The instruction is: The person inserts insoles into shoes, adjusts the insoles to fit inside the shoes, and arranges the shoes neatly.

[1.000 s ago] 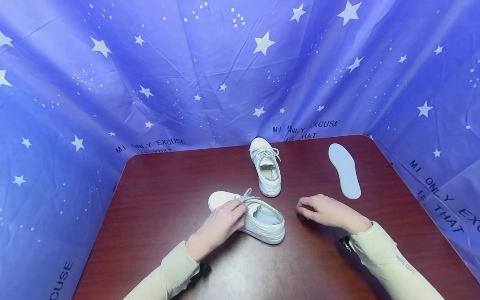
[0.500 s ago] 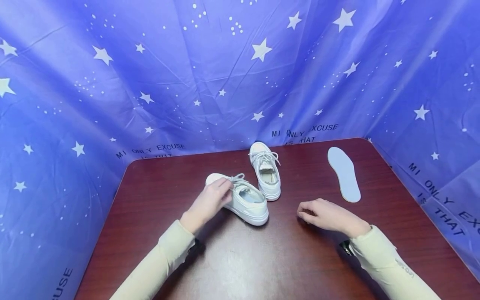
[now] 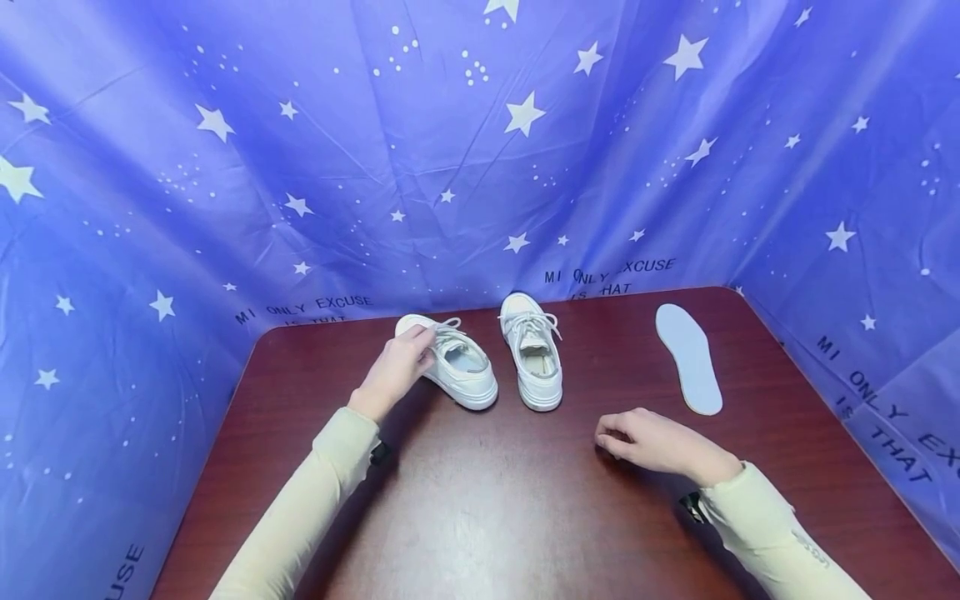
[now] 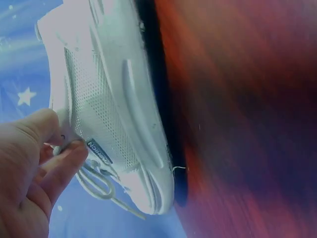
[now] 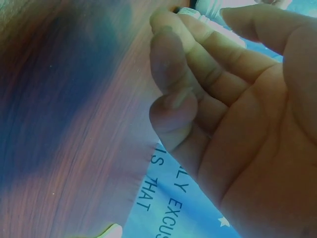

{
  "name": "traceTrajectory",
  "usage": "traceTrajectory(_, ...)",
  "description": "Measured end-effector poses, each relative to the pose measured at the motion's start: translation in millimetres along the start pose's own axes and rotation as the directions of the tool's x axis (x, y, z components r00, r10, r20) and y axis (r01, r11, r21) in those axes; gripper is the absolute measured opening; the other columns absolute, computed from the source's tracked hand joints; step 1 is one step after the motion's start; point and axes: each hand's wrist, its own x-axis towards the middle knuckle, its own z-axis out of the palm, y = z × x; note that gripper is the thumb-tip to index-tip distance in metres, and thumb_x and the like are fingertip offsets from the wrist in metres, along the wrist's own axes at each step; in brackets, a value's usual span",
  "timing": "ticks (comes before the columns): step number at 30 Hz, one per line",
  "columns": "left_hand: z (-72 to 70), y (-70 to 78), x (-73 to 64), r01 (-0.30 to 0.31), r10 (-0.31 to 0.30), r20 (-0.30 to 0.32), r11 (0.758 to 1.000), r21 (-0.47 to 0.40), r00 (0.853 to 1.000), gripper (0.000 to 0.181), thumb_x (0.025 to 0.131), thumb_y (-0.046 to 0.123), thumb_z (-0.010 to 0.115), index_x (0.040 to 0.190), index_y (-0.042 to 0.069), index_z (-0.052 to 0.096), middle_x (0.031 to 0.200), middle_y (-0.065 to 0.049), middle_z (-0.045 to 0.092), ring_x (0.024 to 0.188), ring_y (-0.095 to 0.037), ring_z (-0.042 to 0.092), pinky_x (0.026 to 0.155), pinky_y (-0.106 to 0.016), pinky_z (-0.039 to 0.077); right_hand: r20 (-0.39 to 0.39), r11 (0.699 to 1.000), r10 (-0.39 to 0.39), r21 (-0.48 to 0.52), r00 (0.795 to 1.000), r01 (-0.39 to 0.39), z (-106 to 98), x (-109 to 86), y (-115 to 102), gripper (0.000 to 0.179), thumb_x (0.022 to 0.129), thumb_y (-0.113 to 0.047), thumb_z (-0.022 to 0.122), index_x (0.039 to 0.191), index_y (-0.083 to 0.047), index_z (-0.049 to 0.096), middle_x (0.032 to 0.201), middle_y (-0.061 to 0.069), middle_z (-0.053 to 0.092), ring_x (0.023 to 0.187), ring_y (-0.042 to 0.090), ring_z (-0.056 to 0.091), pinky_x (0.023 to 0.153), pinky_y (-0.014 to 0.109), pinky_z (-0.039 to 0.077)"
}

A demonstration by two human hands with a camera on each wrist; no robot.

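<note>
A white lace-up sneaker stands left of centre near the back of the table, a pale insole visible inside it. My left hand pinches its upper beside the laces; the left wrist view shows thumb and finger at the edge of the mesh side. Whether the sole touches the table, I cannot tell. A second white sneaker stands just to the right, toe toward the curtain. Nearer the front right, my right hand rests by the table with loosely curled fingers, holding nothing.
A loose pale insole lies flat at the back right of the dark red wooden table. A blue curtain with white stars hangs round the back and sides, close behind the table edge.
My left hand has carried the first sneaker back and to the left, from in front of the second sneaker to beside it. The right hand has stayed in place. The head view has tilted slightly.
</note>
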Motion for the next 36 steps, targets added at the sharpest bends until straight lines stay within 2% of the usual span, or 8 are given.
traceTrajectory(10, -18.4, -28.1, 2.8, 0.069, -0.067, 0.091, 0.998, -0.011, 0.994, 0.024, 0.078, -0.014, 0.064, 0.080, 0.007, 0.052, 0.084, -0.007, 0.058, 0.072, -0.025, 0.054, 0.064, -0.039, 0.048, 0.002, 1.000, -0.001, 0.004, 1.000, 0.001, 3.2, -1.2, -0.5, 0.014, 0.102, -0.017, 0.063, 0.089, -0.018, 0.068, 0.071, -0.021, 0.053, 0.064, -0.004, 0.049, 0.062, 0.023, 0.045)
traceTrajectory(16, -28.6, -47.7, -7.0, 0.086, -0.084, 0.055, 0.996, -0.038, 0.995, 0.025, 0.078, -0.018, 0.062, 0.082, 0.006, 0.057, 0.080, -0.006, 0.058, 0.071, -0.023, 0.054, 0.061, -0.038, 0.047, 0.016, 1.000, 0.009, 0.018, 1.000, -0.009, 4.7, -2.5, -3.8, 0.014, 0.103, -0.018, 0.063, 0.090, -0.017, 0.068, 0.071, -0.019, 0.053, 0.063, -0.003, 0.049, 0.062, 0.024, 0.045)
traceTrajectory(20, -32.8, -52.5, -12.1, 0.095, -0.093, 0.042, 0.995, -0.037, 0.995, 0.025, 0.079, -0.020, 0.062, 0.082, 0.005, 0.057, 0.078, -0.007, 0.057, 0.070, -0.025, 0.053, 0.062, -0.040, 0.047, 0.027, 0.999, 0.021, 0.027, 0.999, -0.022, 4.3, -4.1, -5.5, 0.014, 0.103, -0.018, 0.063, 0.090, -0.017, 0.069, 0.071, -0.018, 0.054, 0.063, -0.003, 0.049, 0.062, 0.024, 0.045)
traceTrajectory(24, -34.0, -49.2, -16.2, 0.105, -0.105, 0.031, 0.994, -0.004, 0.994, 0.021, 0.083, -0.017, 0.064, 0.087, 0.004, 0.062, 0.084, -0.009, 0.061, 0.072, -0.028, 0.057, 0.065, -0.045, 0.051, 0.025, 0.999, 0.017, 0.027, 1.000, -0.018, 3.3, -3.8, -6.8, 0.014, 0.102, -0.018, 0.063, 0.089, -0.018, 0.068, 0.071, -0.019, 0.053, 0.063, -0.003, 0.049, 0.061, 0.024, 0.045)
traceTrajectory(27, -35.4, -41.5, -18.7, 0.111, -0.111, 0.002, 0.992, 0.053, 0.994, 0.018, 0.083, -0.013, 0.068, 0.091, 0.004, 0.065, 0.092, -0.010, 0.066, 0.074, -0.031, 0.063, 0.065, -0.048, 0.054, 0.019, 1.000, -0.001, 0.029, 1.000, 0.001, 2.8, -1.9, -8.0, 0.016, 0.103, -0.018, 0.063, 0.088, -0.019, 0.067, 0.070, -0.019, 0.053, 0.063, -0.003, 0.048, 0.061, 0.024, 0.045)
traceTrajectory(32, -39.2, -20.1, -20.4, 0.121, -0.119, -0.019, 0.983, 0.142, 0.993, 0.019, 0.085, -0.002, 0.071, 0.103, 0.005, 0.070, 0.105, -0.012, 0.072, 0.082, -0.036, 0.069, 0.061, -0.054, 0.056, 0.013, 0.999, -0.010, 0.031, 1.000, 0.010, 3.3, 0.8, -8.6, 0.016, 0.102, -0.017, 0.063, 0.087, -0.018, 0.067, 0.070, -0.019, 0.053, 0.062, -0.003, 0.048, 0.061, 0.023, 0.044)
traceTrajectory(36, -39.0, -0.6, -26.8, 0.150, -0.143, -0.047, 0.972, 0.181, 0.989, 0.020, 0.088, 0.005, 0.071, 0.108, 0.005, 0.071, 0.101, -0.014, 0.072, 0.085, -0.039, 0.069, 0.062, -0.055, 0.056, 0.014, 1.000, -0.009, 0.013, 1.000, 0.009, 6.7, 2.8, -9.8, 0.014, 0.102, -0.017, 0.063, 0.089, -0.018, 0.068, 0.072, -0.020, 0.053, 0.064, -0.003, 0.049, 0.063, 0.023, 0.045)
